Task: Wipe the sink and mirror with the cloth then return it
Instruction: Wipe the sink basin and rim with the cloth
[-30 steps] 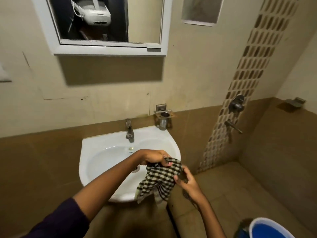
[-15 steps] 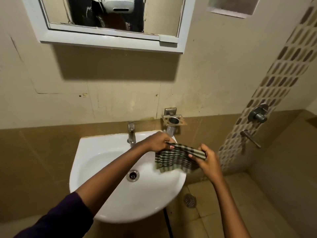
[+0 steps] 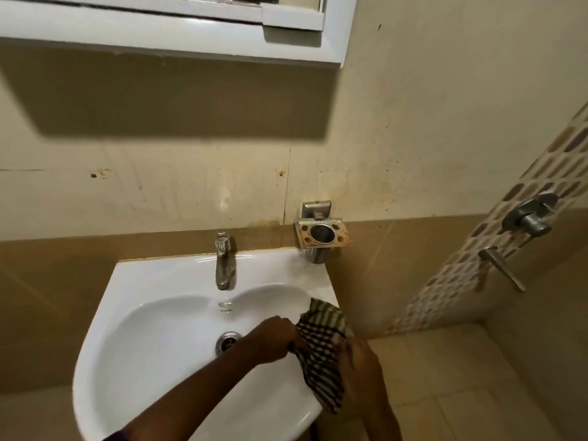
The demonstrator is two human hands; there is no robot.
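Note:
A white wall-hung sink [image 3: 152,316] fills the lower middle of the head view. Over its right rim lies a dark-and-light checked cloth [image 3: 321,345], bunched and hanging down the outer side. My left hand [image 3: 273,340] reaches across the basin and grips the cloth's left edge. My right hand [image 3: 362,361] holds the cloth from the right, pressing it against the rim. Only the white lower frame of the mirror [image 3: 178,36] shows at the top; its glass is almost out of view.
A metal tap [image 3: 224,259] stands at the sink's back, above the drain [image 3: 226,342]. A tumbler holder [image 3: 321,235] is fixed to the wall right of it. Shower valves [image 3: 526,218] sit on the patterned tile strip at far right. The tiled floor lies below right.
The view has moved closer and lower, so the mirror has slid mostly out of frame. The cloth, stretched between both hands above the basin before, is now bunched down on the sink's right rim.

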